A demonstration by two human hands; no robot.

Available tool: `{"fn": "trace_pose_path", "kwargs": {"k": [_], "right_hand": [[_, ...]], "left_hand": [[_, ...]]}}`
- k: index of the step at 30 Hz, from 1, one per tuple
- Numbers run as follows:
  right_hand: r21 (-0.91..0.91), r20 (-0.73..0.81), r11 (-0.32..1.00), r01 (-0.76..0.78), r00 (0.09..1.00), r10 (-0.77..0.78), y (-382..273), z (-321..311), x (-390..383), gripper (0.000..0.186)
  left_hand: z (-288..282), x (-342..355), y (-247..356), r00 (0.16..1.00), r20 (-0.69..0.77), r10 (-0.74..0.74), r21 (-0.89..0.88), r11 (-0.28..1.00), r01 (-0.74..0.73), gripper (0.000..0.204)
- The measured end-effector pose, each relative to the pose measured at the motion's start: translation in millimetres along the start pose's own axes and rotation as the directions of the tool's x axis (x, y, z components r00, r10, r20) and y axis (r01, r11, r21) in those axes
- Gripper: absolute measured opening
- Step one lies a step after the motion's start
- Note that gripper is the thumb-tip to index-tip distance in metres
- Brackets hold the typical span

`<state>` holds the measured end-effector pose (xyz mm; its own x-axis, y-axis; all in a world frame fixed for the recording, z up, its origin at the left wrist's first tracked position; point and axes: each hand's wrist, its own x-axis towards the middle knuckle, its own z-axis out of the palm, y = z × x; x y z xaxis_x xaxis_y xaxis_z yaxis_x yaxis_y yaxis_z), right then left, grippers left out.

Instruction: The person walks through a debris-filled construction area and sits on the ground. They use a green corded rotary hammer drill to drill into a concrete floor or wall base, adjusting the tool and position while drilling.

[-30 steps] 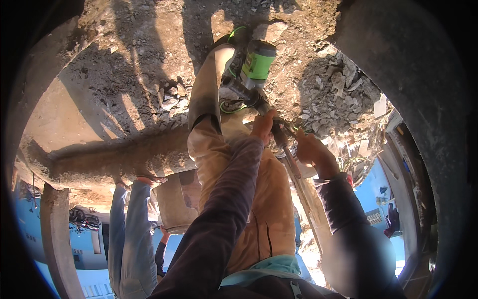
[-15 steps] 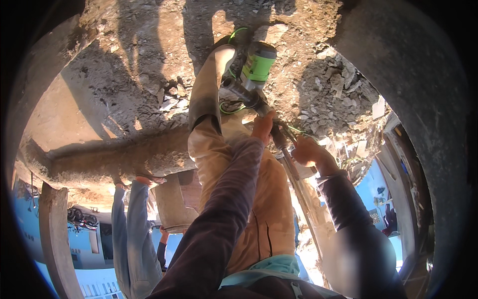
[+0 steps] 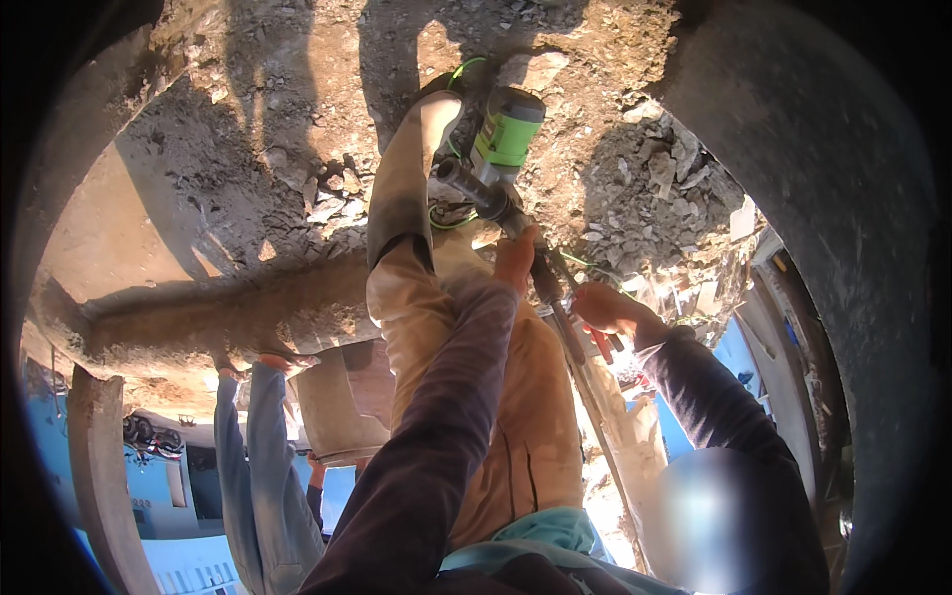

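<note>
Gripping green power tool, left hand curled

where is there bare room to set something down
The smooth patch at left, bordered by the ledge below and gravel to its right; also a narrow stony strip between the tool and right-side rubble. Crowded: around the left hand, right hand and leg.

hard sunlight throws dark shadows across the rubbly ground. the green tool is fairly sharp, but a pale blur hides part of the right sleeve, and fisheye edges bend into black.
</note>
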<state>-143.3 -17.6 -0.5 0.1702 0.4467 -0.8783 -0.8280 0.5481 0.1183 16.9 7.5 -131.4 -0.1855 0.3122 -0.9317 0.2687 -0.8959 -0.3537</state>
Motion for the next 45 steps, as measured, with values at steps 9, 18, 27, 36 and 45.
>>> {"fn": "trace_pose_path", "kwargs": {"k": [9,18,27,36,45], "right_hand": [[0.836,0.209,0.528,-0.147,0.976,-0.059,7,-9,-18,0.028],[0.195,-0.239,0.981,0.018,0.97,0.03,4,-5,-22,0.02],[0.08,-0.208,0.993,-0.086,0.973,0.101,18,-10,-6,0.032],[-0.042,-0.203,0.987,-0.153,0.969,0.142,-9,-16,-17,0.03],[-0.278,-0.136,0.955,-0.107,0.988,0.071,-35,-19,-37,0.025]], "left_hand": [[-6,-9,15,0.996,-0.049,-0.078,0.149,0.985,0.084,0.064],[-5,8,-5,0.994,-0.021,-0.11,0.047,0.993,0.111,0.049],[-2,-3,-1,0.997,0.029,-0.078,-0.063,0.995,0.079,0.055],[-1,-3,1,0.993,-0.071,-0.096,0.04,0.994,0.099,0.082],[4,21,1,0.92,-0.285,0.269,0.2,0.955,-0.217,0.088]]}}
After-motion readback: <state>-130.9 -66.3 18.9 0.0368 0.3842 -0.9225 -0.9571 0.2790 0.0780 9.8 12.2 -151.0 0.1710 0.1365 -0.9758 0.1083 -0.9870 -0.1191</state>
